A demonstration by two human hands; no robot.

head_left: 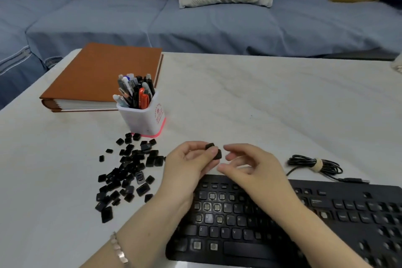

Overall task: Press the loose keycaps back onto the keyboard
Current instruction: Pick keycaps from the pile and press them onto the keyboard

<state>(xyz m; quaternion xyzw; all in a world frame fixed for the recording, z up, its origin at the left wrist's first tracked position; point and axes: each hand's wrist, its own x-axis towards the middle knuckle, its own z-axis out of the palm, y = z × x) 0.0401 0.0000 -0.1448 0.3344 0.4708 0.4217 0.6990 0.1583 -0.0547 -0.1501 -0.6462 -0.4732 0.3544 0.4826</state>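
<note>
K: Keyboard (250, 248) sits nearest, at the near edge of the table (261, 104), under both forearms; black, full-size; many sockets in the left half are bare, pale stems showing; some letter caps seated, a few legends readable, most blurred; space bar on.
L: right half?
K: mostly dark; nav block and numpad look capped, but too blurred to confirm each; right end and front edge cut off by the frame; forearms cover the middle rows.
L: loose caps?
K: pile (128, 172) of black caps on the table, left of the keyboard; scattered from the base of the pen cup (143, 119) toward the near side; several lie underside-up; legends unreadable; they overlap, so no count.
L: hands?
K: left hand (187, 165) is raised just beyond the keyboard's far edge; fingers curled, pinching two caps (218, 154) at the fingertips, one above the thumb tip, one below it; right hand (254, 172) faces it; forefinger and thumb spread, other fingers loosely bent, nothing held; its fingertips are just beside the lower cap; contact can't be told.
L: rest?
K: coiled cable (313, 164) beyond the keyboard, right of the hands; its plug lies on the table; brown binder (100, 76) behind the pen cup; sofa (195, 24) past the table; bracelet (118, 250) on the left wrist.
</note>
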